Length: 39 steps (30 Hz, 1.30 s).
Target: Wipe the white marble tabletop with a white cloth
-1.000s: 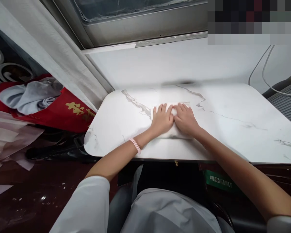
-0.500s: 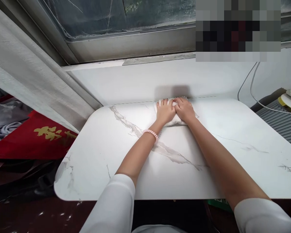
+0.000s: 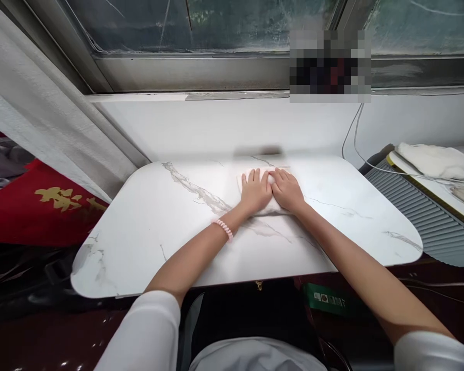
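Both my hands press flat on a folded white cloth [image 3: 270, 208] lying on a white marble-patterned table [image 3: 158, 226]. My left hand [image 3: 255, 191] covers the cloth's left part, with a pink beaded band on the wrist. My right hand [image 3: 288, 189] lies right beside it, thumbs touching, on the cloth's right part. Most of the cloth is hidden under the palms; only its edges show. The hands sit a little short of the table's far edge.
A white wall and a window sill [image 3: 216, 96] rise behind the table. A grey curtain [image 3: 42, 129] hangs at left above a red cloth with gold characters [image 3: 42, 206]. At right stand a grey ribbed unit [image 3: 429, 216], a white towel [image 3: 433, 159] and a cable [image 3: 350, 134].
Both hands slid the cloth forward to the table's far edge, then drew it back a little toward me. The view shifted right.
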### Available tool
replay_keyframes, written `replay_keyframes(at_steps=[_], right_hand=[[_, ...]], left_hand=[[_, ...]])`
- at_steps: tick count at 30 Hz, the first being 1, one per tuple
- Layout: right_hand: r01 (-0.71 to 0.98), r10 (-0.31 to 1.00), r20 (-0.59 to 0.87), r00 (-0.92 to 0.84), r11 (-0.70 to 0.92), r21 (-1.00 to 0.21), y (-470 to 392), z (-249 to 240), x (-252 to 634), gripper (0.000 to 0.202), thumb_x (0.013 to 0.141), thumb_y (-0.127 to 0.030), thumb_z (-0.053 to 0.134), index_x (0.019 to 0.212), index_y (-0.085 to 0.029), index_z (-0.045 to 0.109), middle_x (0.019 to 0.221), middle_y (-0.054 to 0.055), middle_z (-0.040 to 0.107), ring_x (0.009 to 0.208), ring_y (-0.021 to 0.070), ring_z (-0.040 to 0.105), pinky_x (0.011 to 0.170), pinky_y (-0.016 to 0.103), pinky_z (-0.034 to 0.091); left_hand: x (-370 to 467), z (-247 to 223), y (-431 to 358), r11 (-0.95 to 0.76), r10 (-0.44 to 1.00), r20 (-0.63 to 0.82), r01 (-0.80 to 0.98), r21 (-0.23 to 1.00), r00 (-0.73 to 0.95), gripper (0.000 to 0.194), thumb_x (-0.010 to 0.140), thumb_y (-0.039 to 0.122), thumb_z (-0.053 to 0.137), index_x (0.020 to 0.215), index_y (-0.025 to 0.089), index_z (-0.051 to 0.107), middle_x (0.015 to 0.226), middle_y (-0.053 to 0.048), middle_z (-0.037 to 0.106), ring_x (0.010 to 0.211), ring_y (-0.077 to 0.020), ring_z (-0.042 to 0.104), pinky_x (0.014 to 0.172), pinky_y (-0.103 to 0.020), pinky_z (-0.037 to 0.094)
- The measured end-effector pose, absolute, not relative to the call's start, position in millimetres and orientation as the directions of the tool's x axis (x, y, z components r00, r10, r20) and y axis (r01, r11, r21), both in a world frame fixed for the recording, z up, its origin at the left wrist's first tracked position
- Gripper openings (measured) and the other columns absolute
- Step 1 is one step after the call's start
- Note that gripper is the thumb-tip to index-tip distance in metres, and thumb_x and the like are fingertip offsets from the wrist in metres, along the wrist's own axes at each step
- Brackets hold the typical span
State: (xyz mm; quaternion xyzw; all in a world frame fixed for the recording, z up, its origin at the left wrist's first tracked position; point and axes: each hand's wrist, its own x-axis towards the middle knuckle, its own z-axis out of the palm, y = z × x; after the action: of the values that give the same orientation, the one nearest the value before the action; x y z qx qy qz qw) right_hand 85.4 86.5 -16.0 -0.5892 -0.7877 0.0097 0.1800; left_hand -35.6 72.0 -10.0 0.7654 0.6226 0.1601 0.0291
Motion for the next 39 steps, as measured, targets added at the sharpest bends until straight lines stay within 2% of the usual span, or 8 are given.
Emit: replay_keyframes(at_steps=[8, 13, 19, 29, 36, 39], right_hand=[[0.933, 0.907, 0.311, -0.285, 0.336, -0.126, -31, -22, 121, 0.051, 0.094, -0.025, 0.026, 0.138, -0.012, 0.048, 0.148, 0.014, 0.046, 0.139, 0.0275, 0.036, 0.112, 0.047, 0.03], [0.93, 0.907, 0.298, -0.297, 0.346, -0.126, -54, -23, 139, 0.051, 0.094, -0.025, 0.026, 0.137, -0.01, 0.047, 0.148, 0.017, 0.044, 0.14, 0.0288, 0.034, 0.112, 0.05, 0.03], [0.927, 0.914, 0.303, -0.268, 0.331, -0.178, 19, -24, 160, 0.047, 0.09, -0.025, 0.031, 0.132, -0.015, 0.051, 0.144, 0.014, 0.049, 0.136, 0.029, 0.04, 0.11, 0.05, 0.033], [0.917, 0.939, 0.3, -0.169, 0.261, -0.303, 158, -14, 191, 0.042, 0.086, -0.022, 0.034, 0.122, -0.018, 0.056, 0.13, 0.012, 0.059, 0.123, 0.0277, 0.05, 0.106, 0.047, 0.037], [0.919, 0.937, 0.322, -0.131, 0.237, -0.314, 194, -15, 200, 0.04, 0.086, -0.021, 0.034, 0.119, -0.02, 0.058, 0.129, 0.01, 0.06, 0.123, 0.0263, 0.05, 0.106, 0.046, 0.037], [0.914, 0.928, 0.339, -0.155, 0.265, -0.308, 196, -18, 204, 0.041, 0.087, -0.022, 0.034, 0.122, -0.02, 0.057, 0.134, 0.01, 0.058, 0.127, 0.0261, 0.047, 0.108, 0.047, 0.036]], left_hand=[[-16, -9, -31, -0.354, 0.934, 0.136, 0.905, 0.236, 0.33, 0.052, 0.1, 0.032, 0.026, 0.148, 0.014, 0.035, 0.156, -0.017, 0.03, 0.145, -0.0313, 0.022, 0.117, -0.059, 0.014], [-7, -7, -50, -0.426, 0.905, 0.103, 0.875, 0.228, 0.414, 0.053, 0.1, 0.033, 0.027, 0.149, 0.013, 0.034, 0.157, -0.018, 0.027, 0.146, -0.0318, 0.019, 0.117, -0.061, 0.012], [16, -6, 12, -0.374, 0.927, 0.083, 0.889, 0.266, 0.365, 0.054, 0.099, 0.032, 0.025, 0.149, 0.013, 0.032, 0.157, -0.016, 0.028, 0.146, -0.0296, 0.02, 0.118, -0.058, 0.012], [60, -8, 154, -0.354, 0.935, 0.147, 0.879, 0.32, 0.323, 0.051, 0.097, 0.03, 0.026, 0.145, 0.018, 0.038, 0.153, -0.011, 0.036, 0.143, -0.0237, 0.026, 0.119, -0.052, 0.012], [74, -10, 192, -0.351, 0.932, 0.197, 0.889, 0.294, 0.303, 0.048, 0.096, 0.028, 0.026, 0.14, 0.019, 0.044, 0.148, -0.011, 0.043, 0.139, -0.0234, 0.033, 0.118, -0.051, 0.018], [77, -11, 191, -0.341, 0.934, 0.207, 0.9, 0.273, 0.291, 0.048, 0.097, 0.028, 0.026, 0.141, 0.019, 0.043, 0.15, -0.01, 0.041, 0.14, -0.0236, 0.032, 0.118, -0.051, 0.018]])
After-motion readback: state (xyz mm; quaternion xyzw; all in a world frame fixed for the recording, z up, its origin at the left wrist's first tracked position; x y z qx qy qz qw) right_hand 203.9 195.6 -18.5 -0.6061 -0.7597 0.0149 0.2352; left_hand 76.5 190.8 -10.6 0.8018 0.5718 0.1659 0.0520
